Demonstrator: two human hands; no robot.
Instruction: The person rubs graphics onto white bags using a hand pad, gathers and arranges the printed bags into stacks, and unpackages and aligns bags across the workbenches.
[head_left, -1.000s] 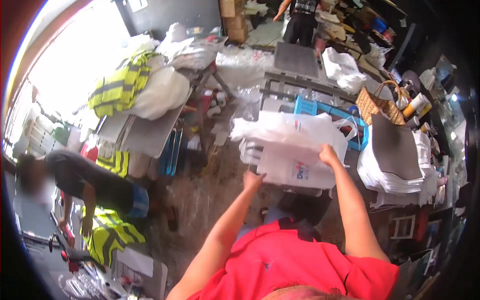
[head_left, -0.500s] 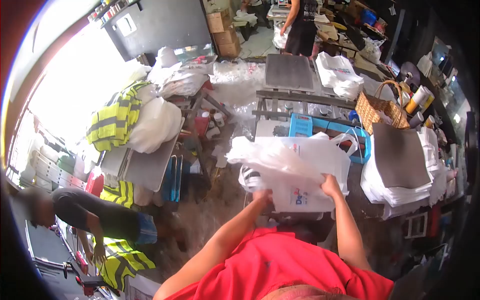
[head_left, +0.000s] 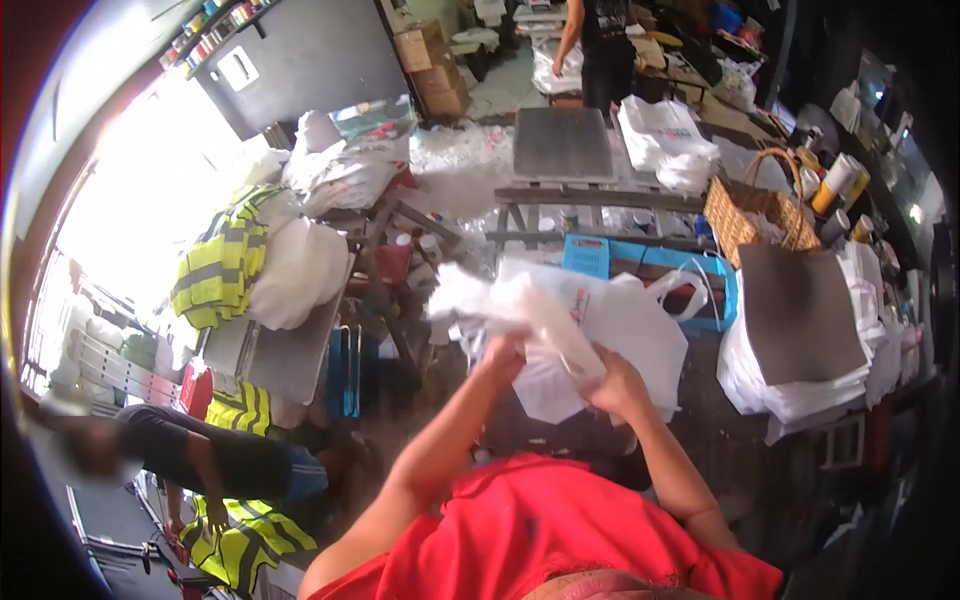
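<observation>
A white printed bag (head_left: 640, 335) with loop handles spreads over the table in front of me, partly covered by my hands and by a bunched translucent white plastic sheet (head_left: 535, 305). My left hand (head_left: 503, 358) is closed on the white material at its near left side; its fingertips are partly hidden. On the right, my right hand (head_left: 617, 385) grips a fold of the same bunched plastic, just above the bag. Motion blurs the plastic, and I cannot tell whether it is a separate sheet or part of a bag.
Beyond the bag lies a blue tray-like frame (head_left: 728, 290). A dark board (head_left: 805, 315) rests on stacked white bags at right, near a wicker basket (head_left: 760, 220). Yellow safety vests (head_left: 225, 265) lie at left. One person (head_left: 210, 455) bends over there; another person (head_left: 607, 50) stands at the back.
My hands have drawn closer together, the right one moving left. The plastic has gathered into a bunch, and the bag's near edge has folded. The person at left has shifted slightly.
</observation>
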